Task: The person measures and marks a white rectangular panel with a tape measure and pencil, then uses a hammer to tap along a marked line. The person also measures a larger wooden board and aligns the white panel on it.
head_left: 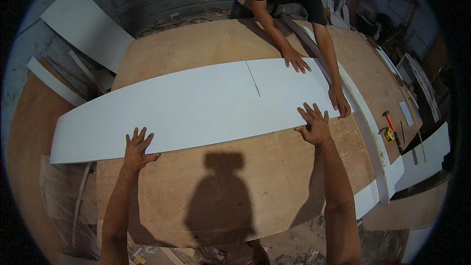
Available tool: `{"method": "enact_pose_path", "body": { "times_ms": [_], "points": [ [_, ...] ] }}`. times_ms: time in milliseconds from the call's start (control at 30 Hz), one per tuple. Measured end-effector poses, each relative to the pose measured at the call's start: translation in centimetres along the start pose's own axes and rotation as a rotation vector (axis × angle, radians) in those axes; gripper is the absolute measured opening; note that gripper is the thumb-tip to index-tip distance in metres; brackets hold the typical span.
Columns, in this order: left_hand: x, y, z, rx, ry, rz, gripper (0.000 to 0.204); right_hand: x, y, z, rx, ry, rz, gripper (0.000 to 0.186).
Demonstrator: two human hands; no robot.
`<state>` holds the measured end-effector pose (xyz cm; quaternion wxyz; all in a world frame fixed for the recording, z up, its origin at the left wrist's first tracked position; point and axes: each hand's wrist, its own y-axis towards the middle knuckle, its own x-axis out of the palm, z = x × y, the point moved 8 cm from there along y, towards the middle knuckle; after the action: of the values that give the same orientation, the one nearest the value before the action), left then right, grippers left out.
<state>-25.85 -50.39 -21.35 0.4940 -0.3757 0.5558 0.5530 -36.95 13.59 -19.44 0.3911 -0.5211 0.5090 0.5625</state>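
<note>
A long white board (196, 108) lies flat across a brown plywood worktop (167, 201), with a thin dark line (252, 78) running partway in from its far edge. Toward the board's left end, my left hand (139, 149) rests on the near edge, fingers spread. My right hand (315, 125), also spread, is on the same edge near the right end. Neither hand grips anything. Across the table a co-worker lays one hand (296, 60) on the far edge and another hand (339, 100) at the board's right end, beside a long pale strip (365, 118).
On the right of the worktop lie a yellow tape measure (389, 134) and a red-and-black hammer (392, 126). A white panel (88, 27) leans at the back left. More white panels (424, 159) stand at the right. Scraps litter the floor (304, 243).
</note>
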Motion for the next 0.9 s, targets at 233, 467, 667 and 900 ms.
{"method": "enact_pose_path", "body": {
  "times_ms": [233,467,667,900],
  "points": [
    [0.2,0.2,0.0,-0.013,0.022,-0.011,0.102,0.2,0.1,-0.1,0.027,-0.002,-0.003,0.1],
    [0.0,-0.1,0.1,-0.049,0.006,-0.033,0.098,-0.1,0.0,0.0,-0.009,0.015,0.009,0.096],
    [-0.3,-0.3,0.6,-0.023,0.02,-0.008,0.097,-0.3,0.2,-0.2,-0.019,0.018,0.023,0.097],
    [0.0,-0.5,0.9,-0.009,0.059,0.007,0.096,0.0,0.3,0.3,-0.013,0.038,0.032,0.101]
  ]
}}
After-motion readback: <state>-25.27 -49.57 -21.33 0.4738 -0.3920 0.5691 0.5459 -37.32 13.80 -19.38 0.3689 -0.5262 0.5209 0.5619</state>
